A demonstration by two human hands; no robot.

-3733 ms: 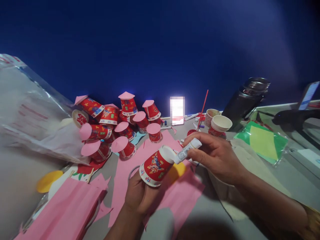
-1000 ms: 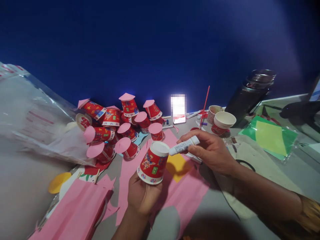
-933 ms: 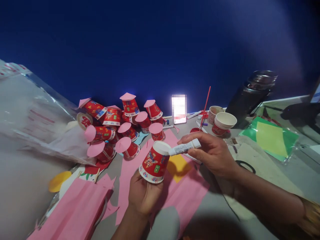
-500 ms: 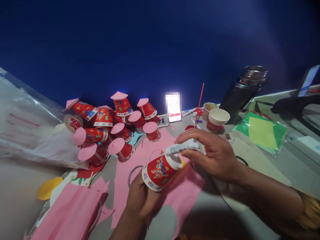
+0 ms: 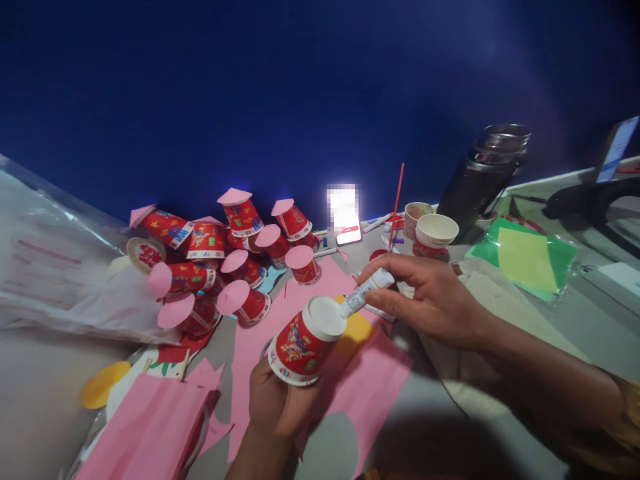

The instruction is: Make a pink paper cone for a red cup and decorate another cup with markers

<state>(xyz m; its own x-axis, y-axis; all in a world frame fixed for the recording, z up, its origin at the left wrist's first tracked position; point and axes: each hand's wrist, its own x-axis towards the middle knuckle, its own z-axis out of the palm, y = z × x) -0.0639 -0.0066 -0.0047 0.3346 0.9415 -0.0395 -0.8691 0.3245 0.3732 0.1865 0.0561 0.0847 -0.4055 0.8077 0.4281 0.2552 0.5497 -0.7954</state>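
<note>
My left hand (image 5: 280, 400) is closed around the lower side of a red patterned paper cup (image 5: 303, 347), which is upside down and tilted, its white base facing up. Between the thumb and fingers of my right hand (image 5: 425, 297) is a white glue tube (image 5: 367, 292). The tube's tip is at the right edge of the cup's base. Pink paper (image 5: 260, 353) with cut-out areas lies beneath, and a yellow paper piece (image 5: 356, 333) is behind the cup. Several red cups with pink cone tops (image 5: 245, 301) are grouped at the left.
A lit phone (image 5: 345, 213) leans at the back wall. Stacked paper cups (image 5: 436, 230) and a dark flask (image 5: 493, 177) are to its right. Green and yellow sheets (image 5: 527, 257) lie farther right; a pink paper bag (image 5: 145, 427) and plastic wrapping (image 5: 60, 253) are left.
The held cup has moved slightly left and down, with its base turned more toward the camera. The glue tube has tilted steeper, its tip shifting to the base's right edge.
</note>
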